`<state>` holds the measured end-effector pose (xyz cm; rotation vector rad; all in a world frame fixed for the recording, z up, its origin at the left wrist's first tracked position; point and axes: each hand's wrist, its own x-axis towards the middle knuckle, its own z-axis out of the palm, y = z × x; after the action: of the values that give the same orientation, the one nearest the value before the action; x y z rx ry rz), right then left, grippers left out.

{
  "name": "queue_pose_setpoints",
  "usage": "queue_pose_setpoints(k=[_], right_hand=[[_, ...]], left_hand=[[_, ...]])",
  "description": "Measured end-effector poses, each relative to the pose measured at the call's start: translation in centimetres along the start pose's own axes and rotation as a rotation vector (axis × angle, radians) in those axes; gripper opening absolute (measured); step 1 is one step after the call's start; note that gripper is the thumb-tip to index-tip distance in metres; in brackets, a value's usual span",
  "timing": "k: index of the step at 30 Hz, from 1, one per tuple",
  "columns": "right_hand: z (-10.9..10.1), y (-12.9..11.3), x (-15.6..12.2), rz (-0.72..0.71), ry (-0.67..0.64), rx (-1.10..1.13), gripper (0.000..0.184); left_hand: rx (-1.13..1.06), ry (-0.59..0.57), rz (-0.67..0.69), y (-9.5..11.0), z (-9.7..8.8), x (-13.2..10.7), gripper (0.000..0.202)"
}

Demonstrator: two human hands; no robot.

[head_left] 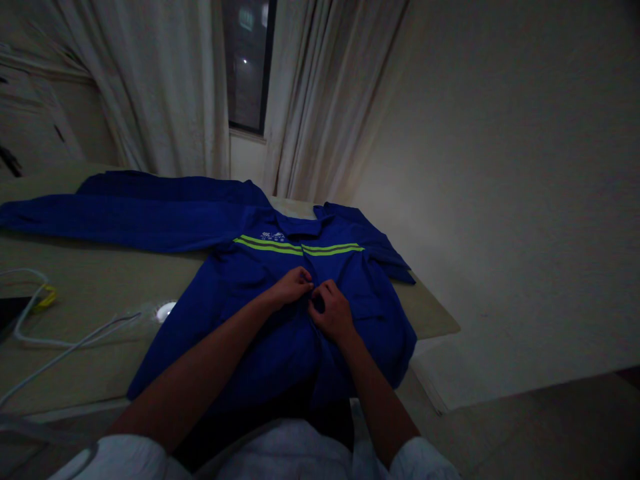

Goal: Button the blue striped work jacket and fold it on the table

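A blue work jacket (235, 280) with two yellow-green chest stripes (300, 248) lies face up on a beige table (90, 293). Its left sleeve (120, 217) stretches out towards the left. My left hand (291, 285) and my right hand (330, 310) meet at the jacket's front opening, just below the stripes. Both hands are closed, with the fingers pinched on the fabric edges at the centre line. What lies between the fingertips is too small and dark to make out.
White cables (55, 337) loop across the table's left side, with a small white round object (165, 311) beside the jacket. Curtains (165, 87) and a dark window (247, 63) stand behind. A bare wall is at the right, and the table's right edge (435, 313) drops to the floor.
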<state>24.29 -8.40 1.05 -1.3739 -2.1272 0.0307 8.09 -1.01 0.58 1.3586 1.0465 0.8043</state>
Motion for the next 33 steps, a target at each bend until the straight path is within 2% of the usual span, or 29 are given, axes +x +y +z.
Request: queue_pose_setpoints(k=[4, 7, 12, 14, 16, 19, 22, 24, 26, 29, 33], right_hand=[[-0.7, -0.3, 0.2, 0.007, 0.058, 0.114, 0.016], [-2.0, -1.1, -0.7, 0.054, 0.153, 0.206, 0.019], [-2.8, -3.2, -4.6, 0.133, -0.061, 0.182, 0.026], [-2.4, -3.6, -5.9, 0.199, -0.043, 0.149, 0.021], [-2.0, -3.5, -6.4, 0.262, 0.019, 0.155, 0.02], [-2.4, -2.7, -6.7, 0.35, 0.126, 0.241, 0.012], [-3.7, -2.6, -7.4, 0.338, 0.123, 0.288, 0.008], [-4.5, -3.1, -8.2, 0.297, 0.066, 0.227, 0.02], [-5.0, -4.0, -9.0, 0.292, 0.024, 0.153, 0.028], [-5.0, -4.8, -9.3, 0.327, 0.014, 0.174, 0.029], [-4.8, -4.7, -9.1, 0.369, -0.052, 0.485, 0.02]], left_hand=[[0.062, 0.069, 0.069, -0.1, 0.0, 0.1, 0.021], [0.24, 0.139, 0.202, 0.0, -0.1, -0.1, 0.015], [0.696, 0.109, 0.383, 0.5, -0.4, -0.7, 0.008], [0.858, 0.088, 0.402, 0.7, -0.5, -0.8, 0.009], [0.953, 0.067, 0.383, 1.1, -0.3, -1.3, 0.021], [1.01, 0.09, 0.354, 1.8, 0.4, -4.0, 0.033], [1.007, 0.126, 0.398, 1.9, 1.7, -9.0, 0.026], [0.975, 0.024, 0.427, 1.2, 2.7, -12.4, 0.017], [0.959, -0.065, 0.416, 0.2, 3.5, -14.8, 0.017], [0.954, -0.033, 0.38, -1.0, 4.2, -15.8, 0.025], [0.914, -0.005, 0.343, -1.3, 4.5, -14.7, 0.016]])
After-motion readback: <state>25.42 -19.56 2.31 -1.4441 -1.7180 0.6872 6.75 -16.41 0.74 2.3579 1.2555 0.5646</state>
